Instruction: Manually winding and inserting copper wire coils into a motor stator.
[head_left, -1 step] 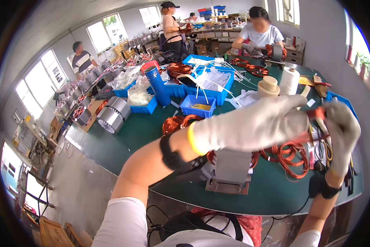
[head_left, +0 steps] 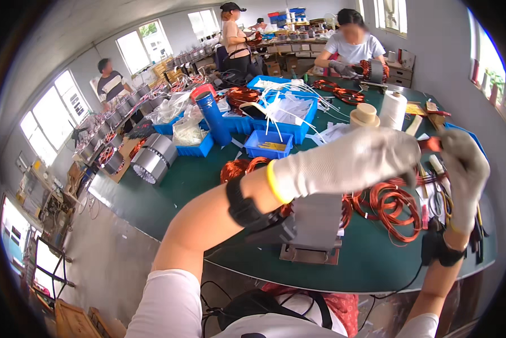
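Note:
Both my hands wear pale grey work gloves and are raised over the right side of the green table. My left hand (head_left: 365, 158) reaches across to the right, its fingers closed and partly blurred. My right hand (head_left: 466, 163) is bent into a closed grip close by. A short reddish copper wire bundle (head_left: 431, 144) spans the gap between them, with its ends hidden in the gloves. Under my left forearm stands a grey metal stator core (head_left: 315, 225) on a plate, partly covered. Loops of copper wire coil (head_left: 394, 211) lie right of it, below my hands.
Hand tools (head_left: 442, 197) lie near my right wrist. Beyond my hands are a white thread cone (head_left: 393, 110), a cream spool (head_left: 365, 116), blue bins (head_left: 269, 144) and a blue tube (head_left: 212, 118). Another stator (head_left: 154, 158) sits left. A co-worker (head_left: 354, 48) sits across the table.
My left hand has dipped slightly, and its wrist has moved a little right. The wire bundle between the gloves sits slightly higher. The whole view has shifted a little.

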Demonstrator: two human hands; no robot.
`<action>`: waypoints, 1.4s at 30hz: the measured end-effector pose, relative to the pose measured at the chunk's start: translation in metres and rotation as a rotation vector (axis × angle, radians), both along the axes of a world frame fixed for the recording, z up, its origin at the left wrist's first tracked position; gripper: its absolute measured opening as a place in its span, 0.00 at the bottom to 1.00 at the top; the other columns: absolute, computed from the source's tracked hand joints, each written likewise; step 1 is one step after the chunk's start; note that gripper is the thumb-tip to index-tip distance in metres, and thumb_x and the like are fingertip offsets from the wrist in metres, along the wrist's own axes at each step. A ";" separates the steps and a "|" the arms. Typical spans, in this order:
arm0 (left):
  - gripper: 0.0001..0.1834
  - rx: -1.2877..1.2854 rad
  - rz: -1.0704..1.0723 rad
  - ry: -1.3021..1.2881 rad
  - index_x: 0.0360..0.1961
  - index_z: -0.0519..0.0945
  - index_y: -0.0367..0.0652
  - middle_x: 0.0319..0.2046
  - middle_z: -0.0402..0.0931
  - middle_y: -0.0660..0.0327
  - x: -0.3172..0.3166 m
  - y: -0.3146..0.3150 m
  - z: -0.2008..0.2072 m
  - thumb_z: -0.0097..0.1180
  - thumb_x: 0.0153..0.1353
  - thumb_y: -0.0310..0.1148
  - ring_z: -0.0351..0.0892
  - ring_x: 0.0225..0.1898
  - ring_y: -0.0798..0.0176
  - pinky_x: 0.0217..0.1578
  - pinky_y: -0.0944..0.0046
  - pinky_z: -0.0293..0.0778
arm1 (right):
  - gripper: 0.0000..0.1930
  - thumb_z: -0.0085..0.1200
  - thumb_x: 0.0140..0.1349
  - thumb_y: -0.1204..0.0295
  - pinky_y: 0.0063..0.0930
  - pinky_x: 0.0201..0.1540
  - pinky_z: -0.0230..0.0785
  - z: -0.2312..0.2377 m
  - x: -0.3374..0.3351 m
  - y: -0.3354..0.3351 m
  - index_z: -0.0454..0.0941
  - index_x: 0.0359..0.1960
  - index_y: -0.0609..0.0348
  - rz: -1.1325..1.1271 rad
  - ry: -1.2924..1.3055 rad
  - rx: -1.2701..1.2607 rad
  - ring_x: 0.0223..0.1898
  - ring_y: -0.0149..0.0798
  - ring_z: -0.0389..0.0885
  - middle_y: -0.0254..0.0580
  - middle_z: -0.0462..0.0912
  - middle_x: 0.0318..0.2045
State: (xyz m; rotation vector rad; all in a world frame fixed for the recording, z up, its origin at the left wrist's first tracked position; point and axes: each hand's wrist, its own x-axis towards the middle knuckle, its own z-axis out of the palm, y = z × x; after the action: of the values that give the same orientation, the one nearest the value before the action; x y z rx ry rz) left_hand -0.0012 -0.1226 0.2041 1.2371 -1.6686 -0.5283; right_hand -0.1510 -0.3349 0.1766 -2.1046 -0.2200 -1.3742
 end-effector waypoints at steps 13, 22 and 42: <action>0.20 -0.011 0.298 0.448 0.35 0.77 0.36 0.15 0.53 0.76 -0.001 -0.049 0.012 0.49 0.72 0.45 0.58 0.19 0.75 0.34 0.68 0.71 | 0.15 0.52 0.62 0.69 0.35 0.42 0.74 -0.068 -0.002 0.040 0.77 0.44 0.71 -0.138 0.630 0.229 0.34 0.50 0.83 0.50 0.84 0.32; 0.18 -0.006 0.270 0.418 0.39 0.77 0.35 0.15 0.53 0.75 -0.023 -0.048 0.026 0.49 0.72 0.42 0.57 0.20 0.76 0.37 0.66 0.74 | 0.26 0.55 0.61 0.63 0.33 0.46 0.73 -0.104 0.061 0.044 0.70 0.56 0.71 0.166 0.479 0.537 0.47 0.45 0.78 0.58 0.76 0.55; 0.24 0.083 0.111 0.517 0.39 0.80 0.39 0.13 0.51 0.75 0.032 -0.011 0.040 0.42 0.74 0.49 0.55 0.15 0.74 0.37 0.58 0.78 | 0.14 0.55 0.64 0.75 0.23 0.41 0.75 -0.067 0.032 0.094 0.81 0.50 0.63 0.409 0.278 0.445 0.36 0.24 0.81 0.40 0.86 0.35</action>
State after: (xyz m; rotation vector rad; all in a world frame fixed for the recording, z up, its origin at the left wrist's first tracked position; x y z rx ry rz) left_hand 0.0311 -0.1338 0.2439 1.1246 -1.1464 -0.7788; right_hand -0.1195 -0.2411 0.1091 -1.7290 -0.1950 -0.7930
